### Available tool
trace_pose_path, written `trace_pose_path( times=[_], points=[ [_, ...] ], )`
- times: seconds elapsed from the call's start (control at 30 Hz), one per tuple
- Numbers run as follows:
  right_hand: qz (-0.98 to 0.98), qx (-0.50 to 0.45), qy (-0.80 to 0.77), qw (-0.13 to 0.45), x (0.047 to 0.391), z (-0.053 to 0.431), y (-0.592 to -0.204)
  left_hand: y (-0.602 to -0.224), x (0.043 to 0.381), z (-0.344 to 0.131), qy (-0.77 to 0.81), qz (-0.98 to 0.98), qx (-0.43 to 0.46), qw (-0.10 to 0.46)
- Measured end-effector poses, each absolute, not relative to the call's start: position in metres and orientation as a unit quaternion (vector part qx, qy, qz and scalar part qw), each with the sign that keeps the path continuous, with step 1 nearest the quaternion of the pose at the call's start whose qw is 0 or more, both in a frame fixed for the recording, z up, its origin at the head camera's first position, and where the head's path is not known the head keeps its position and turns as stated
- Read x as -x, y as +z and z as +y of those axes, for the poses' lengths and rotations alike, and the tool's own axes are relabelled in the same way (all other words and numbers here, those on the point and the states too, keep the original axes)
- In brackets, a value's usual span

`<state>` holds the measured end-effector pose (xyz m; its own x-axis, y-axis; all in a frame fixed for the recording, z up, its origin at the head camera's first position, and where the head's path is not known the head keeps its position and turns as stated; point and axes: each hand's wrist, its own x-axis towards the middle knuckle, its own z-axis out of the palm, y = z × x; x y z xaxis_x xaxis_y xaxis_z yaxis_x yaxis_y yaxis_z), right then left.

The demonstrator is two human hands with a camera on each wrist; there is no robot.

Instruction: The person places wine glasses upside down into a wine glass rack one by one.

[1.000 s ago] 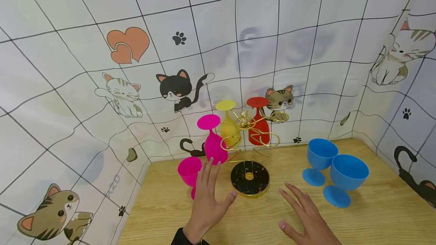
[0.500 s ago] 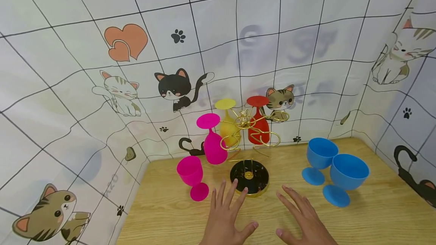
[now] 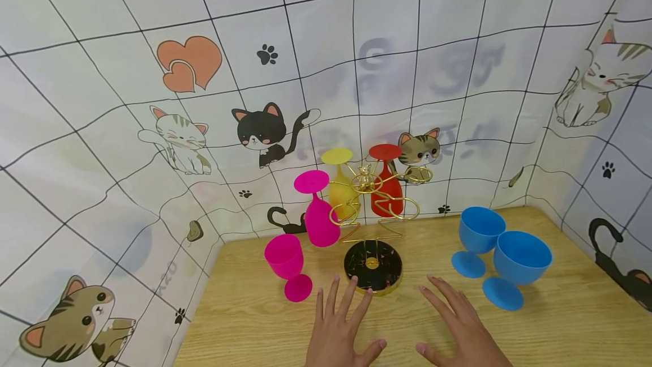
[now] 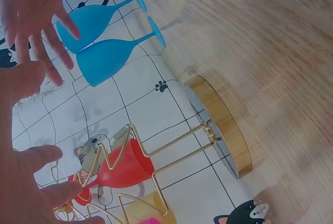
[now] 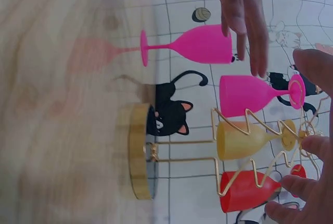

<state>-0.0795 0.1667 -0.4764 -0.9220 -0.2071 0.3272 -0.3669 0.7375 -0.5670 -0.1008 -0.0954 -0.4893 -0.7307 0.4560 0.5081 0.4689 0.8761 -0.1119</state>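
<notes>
Both hands hold nothing. My left hand [image 3: 337,330], fingers straight and spread, is just in front of the black round base [image 3: 373,265] of a gold wire goblet rack [image 3: 374,203]. My right hand [image 3: 460,327] reaches in likewise, fingers spread, right of the base. Upside down on the rack hang a pink goblet [image 3: 322,221] at left, a yellow goblet [image 3: 343,194] at back left and a red goblet [image 3: 388,194] at back right. In the right wrist view, the hanging pink goblet [image 5: 247,95] has its foot at a wire loop.
Another pink goblet [image 3: 285,256] stands upright on the wooden table [image 3: 239,327], left of the rack. Two blue goblets [image 3: 481,231] stand upright at right, close together. A white gridded sheet with cartoon cats [image 3: 261,129] rises behind the table and at both sides.
My left hand has drawn back from beside the pink goblets and moved right, to the front of the rack's base. My right hand has stayed nearly where it was. The goblets have not moved.
</notes>
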Motion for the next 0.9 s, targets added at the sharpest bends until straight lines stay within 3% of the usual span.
trace_pose_path(
  times=[0.2, 0.5, 0.6, 0.9],
  points=[
    [-0.926, -0.136, 0.318, 0.153, 0.087, 0.187, -0.451, -0.490, 0.100, -0.096, -0.018, -0.929, 0.253, 0.269],
    [-0.893, -0.157, 0.286, 0.309, 0.112, 0.242, -0.435, -0.490, 0.097, -0.095, -0.030, -0.928, 0.257, 0.267],
    [-0.887, -0.148, 0.280, 0.336, 0.118, 0.260, -0.432, -0.490, 0.097, -0.095, -0.026, -0.927, 0.258, 0.271],
    [-0.907, -0.042, 0.310, 0.283, 0.126, 0.295, -0.432, -0.492, 0.096, -0.095, -0.025, -0.922, 0.262, 0.282]
  ],
)
